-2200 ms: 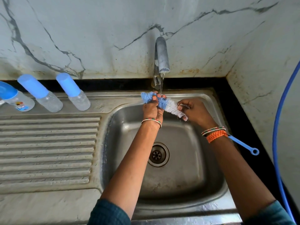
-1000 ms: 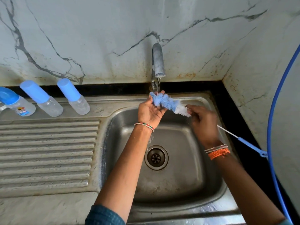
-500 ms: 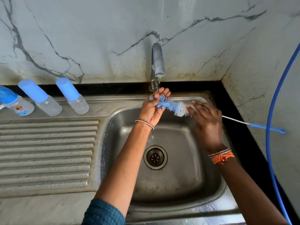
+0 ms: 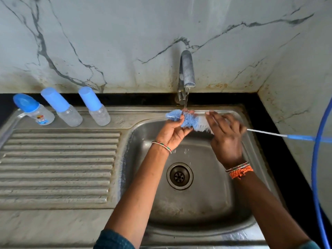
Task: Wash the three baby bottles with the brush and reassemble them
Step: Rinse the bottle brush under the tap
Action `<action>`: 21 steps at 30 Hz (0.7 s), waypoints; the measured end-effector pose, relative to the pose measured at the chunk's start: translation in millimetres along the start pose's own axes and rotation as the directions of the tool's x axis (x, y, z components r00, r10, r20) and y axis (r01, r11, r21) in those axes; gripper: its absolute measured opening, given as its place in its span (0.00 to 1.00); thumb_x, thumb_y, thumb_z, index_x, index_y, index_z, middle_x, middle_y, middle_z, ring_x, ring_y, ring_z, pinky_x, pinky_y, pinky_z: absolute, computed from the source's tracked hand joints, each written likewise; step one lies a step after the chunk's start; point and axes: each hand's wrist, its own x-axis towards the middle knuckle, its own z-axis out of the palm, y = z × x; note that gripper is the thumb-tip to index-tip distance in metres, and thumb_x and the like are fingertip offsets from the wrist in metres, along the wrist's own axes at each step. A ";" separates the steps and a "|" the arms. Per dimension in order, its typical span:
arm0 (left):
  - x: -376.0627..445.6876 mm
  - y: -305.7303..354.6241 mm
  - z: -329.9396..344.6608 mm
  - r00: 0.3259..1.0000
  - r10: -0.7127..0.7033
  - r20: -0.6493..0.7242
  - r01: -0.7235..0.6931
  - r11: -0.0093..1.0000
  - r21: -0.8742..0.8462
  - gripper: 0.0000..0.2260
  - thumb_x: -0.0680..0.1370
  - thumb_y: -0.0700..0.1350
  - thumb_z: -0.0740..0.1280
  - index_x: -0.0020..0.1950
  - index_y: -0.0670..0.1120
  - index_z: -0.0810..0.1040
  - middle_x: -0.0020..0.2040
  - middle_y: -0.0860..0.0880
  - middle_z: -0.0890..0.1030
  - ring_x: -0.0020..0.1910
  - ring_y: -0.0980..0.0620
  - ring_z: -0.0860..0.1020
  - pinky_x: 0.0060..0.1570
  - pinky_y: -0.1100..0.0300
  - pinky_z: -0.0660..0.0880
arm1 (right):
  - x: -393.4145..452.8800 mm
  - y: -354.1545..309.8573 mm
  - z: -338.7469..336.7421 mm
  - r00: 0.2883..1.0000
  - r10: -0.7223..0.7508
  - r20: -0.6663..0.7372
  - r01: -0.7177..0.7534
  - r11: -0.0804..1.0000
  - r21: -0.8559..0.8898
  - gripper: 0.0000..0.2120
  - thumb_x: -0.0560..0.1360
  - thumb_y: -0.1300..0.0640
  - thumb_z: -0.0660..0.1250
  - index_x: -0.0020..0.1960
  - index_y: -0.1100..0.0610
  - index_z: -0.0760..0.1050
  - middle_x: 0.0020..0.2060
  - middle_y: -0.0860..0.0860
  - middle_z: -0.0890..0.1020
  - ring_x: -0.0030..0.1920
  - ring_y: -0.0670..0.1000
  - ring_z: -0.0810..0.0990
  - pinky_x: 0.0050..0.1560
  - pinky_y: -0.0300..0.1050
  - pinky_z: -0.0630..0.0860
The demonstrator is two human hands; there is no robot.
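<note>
A bottle brush with blue and white bristles lies across the sink basin under the running tap. My left hand grips the blue bristle end. My right hand holds the brush where the bristles meet the wire, and its blue handle sticks out to the right. Three clear baby bottles with blue caps stand assembled on the drainboard's back edge: one at far left, one in the middle, one nearest the sink.
The steel sink has a round drain in its middle. A ribbed drainboard lies to the left. A blue hose runs down the right side. Marble walls close the back and right.
The brush handle has swung from down-right to pointing right and level. My left hand has slid along the bristles under the water. The bottles have not moved.
</note>
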 end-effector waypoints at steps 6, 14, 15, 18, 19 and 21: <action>15.4 -1.6 2.3 0.992 0.124 -0.004 -0.124 0.992 0.011 0.10 0.80 0.31 0.53 0.49 0.40 0.72 0.40 0.49 0.84 0.42 0.53 0.83 0.39 0.58 0.80 | -0.5 26.7 -17.0 0.894 0.313 0.319 -0.312 0.948 -0.056 0.36 0.65 0.47 0.62 0.71 0.57 0.65 0.64 0.58 0.75 0.64 0.59 0.71 0.65 0.61 0.60; 18.3 -2.4 2.5 0.990 0.139 -0.034 -0.140 0.990 -0.032 0.05 0.77 0.36 0.60 0.50 0.43 0.73 0.44 0.48 0.84 0.45 0.53 0.83 0.47 0.58 0.80 | -0.6 31.1 -10.5 0.910 0.342 0.233 -0.377 0.917 0.130 0.21 0.71 0.41 0.53 0.33 0.57 0.71 0.30 0.46 0.74 0.41 0.54 0.74 0.42 0.45 0.48; 17.6 -5.6 1.9 0.993 0.110 -0.037 -0.113 0.992 -0.060 0.05 0.76 0.37 0.62 0.50 0.43 0.73 0.45 0.46 0.84 0.47 0.51 0.83 0.48 0.56 0.79 | 1.7 31.3 -9.2 0.905 0.361 0.225 -0.396 0.909 0.134 0.22 0.72 0.41 0.53 0.32 0.57 0.72 0.29 0.47 0.75 0.41 0.54 0.74 0.42 0.44 0.48; 16.3 -11.8 2.9 0.999 0.043 -0.029 -0.045 0.997 -0.069 0.03 0.75 0.39 0.63 0.48 0.45 0.72 0.47 0.45 0.84 0.49 0.47 0.81 0.47 0.52 0.80 | 3.7 35.2 -6.9 0.889 0.400 0.221 -0.433 0.893 0.124 0.20 0.73 0.44 0.58 0.36 0.58 0.79 0.33 0.50 0.82 0.43 0.55 0.77 0.42 0.43 0.48; 17.6 -13.6 4.1 0.999 0.031 -0.024 -0.032 0.998 -0.049 0.04 0.73 0.39 0.64 0.48 0.44 0.71 0.46 0.46 0.84 0.48 0.48 0.82 0.45 0.52 0.80 | 3.0 38.2 -8.8 0.884 0.410 0.223 -0.444 0.887 0.130 0.18 0.72 0.46 0.60 0.38 0.58 0.81 0.35 0.52 0.83 0.44 0.57 0.78 0.44 0.44 0.49; 20.1 -17.6 8.4 1.000 0.023 -0.015 -0.023 1.000 0.008 0.04 0.74 0.38 0.63 0.48 0.43 0.71 0.45 0.47 0.84 0.44 0.51 0.83 0.42 0.54 0.80 | 1.2 42.2 -17.6 0.866 0.439 0.238 -0.480 0.864 0.151 0.13 0.73 0.50 0.64 0.41 0.57 0.83 0.38 0.54 0.84 0.46 0.59 0.78 0.51 0.48 0.56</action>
